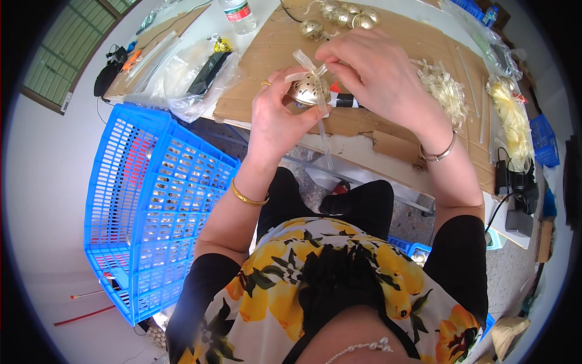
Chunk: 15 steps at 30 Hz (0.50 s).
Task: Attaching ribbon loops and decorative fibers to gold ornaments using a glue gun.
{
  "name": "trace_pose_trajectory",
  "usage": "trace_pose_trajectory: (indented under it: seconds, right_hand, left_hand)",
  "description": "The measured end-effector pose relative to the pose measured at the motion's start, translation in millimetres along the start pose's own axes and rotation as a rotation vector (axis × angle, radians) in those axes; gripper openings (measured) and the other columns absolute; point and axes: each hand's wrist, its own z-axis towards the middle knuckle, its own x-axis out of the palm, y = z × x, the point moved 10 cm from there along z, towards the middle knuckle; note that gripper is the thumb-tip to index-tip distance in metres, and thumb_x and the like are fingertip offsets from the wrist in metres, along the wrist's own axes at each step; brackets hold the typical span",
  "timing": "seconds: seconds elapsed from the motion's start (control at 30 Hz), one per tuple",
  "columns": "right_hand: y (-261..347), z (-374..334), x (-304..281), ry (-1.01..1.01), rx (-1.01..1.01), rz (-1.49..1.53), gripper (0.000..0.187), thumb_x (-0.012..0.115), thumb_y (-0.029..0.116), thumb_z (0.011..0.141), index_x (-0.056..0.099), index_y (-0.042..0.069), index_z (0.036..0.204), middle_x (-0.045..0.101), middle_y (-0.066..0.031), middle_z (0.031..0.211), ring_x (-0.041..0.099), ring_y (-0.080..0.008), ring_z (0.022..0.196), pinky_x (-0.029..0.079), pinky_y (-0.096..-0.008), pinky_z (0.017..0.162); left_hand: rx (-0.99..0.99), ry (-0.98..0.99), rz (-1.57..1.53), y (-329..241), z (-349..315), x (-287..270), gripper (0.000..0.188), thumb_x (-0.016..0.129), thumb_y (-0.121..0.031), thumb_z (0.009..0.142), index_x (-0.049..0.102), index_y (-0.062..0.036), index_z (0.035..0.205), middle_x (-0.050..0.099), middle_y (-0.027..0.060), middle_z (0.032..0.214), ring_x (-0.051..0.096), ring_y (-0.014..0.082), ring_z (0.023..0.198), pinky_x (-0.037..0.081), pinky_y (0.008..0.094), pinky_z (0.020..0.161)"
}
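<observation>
A champagne-gold ball ornament (308,91) with a perforated pattern sits in my left hand (273,118), its fingers and thumb closed around the sides. On top of the ball is a sheer whitish ribbon (311,64) with loops, and one long tail hangs down past the table edge. My right hand (379,76) is just right of the ball, thumb and forefinger pinched together at the ribbon's right end. Partly hidden behind the hands lies a black-and-white object (347,101) whose kind I cannot make out.
Cardboard (260,73) covers the worktable. Several gold balls (339,17) lie at the back; piles of cream ribbon bows (445,91) are on the right. A water bottle (238,17) and plastic bags (188,73) stand left. A tall blue crate (176,200) is beside my left arm.
</observation>
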Motion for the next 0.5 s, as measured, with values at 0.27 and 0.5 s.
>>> trace_pose_trajectory:
  seconds: [0.27,0.5]
  right_hand:
    - [2,-2,5,0.032,0.023,0.083,0.033,0.045,-0.004,0.069,0.058,0.008,0.097,0.061,-0.0042,0.084,0.054,-0.0238,0.08,0.043,-0.0354,0.073]
    - [5,-6,22,0.149,0.031,0.06,0.039,0.045,-0.005,0.066,0.057,0.009,0.101,0.061,-0.0029,0.09,0.052,-0.0221,0.087,0.039,-0.0364,0.082]
  left_hand:
    - [0.006,-0.044,-0.029,2,0,-5,0.05,0.079,-0.003,0.056,0.056,-0.0012,0.1,0.057,0.0111,0.099,0.06,0.0187,0.076,0.053,0.0278,0.067]
    - [-0.031,-0.067,-0.061,5,1,-8,0.052,0.079,-0.004,0.056,0.055,0.0003,0.103,0.056,0.0107,0.099,0.059,0.0175,0.079,0.053,0.027,0.068]
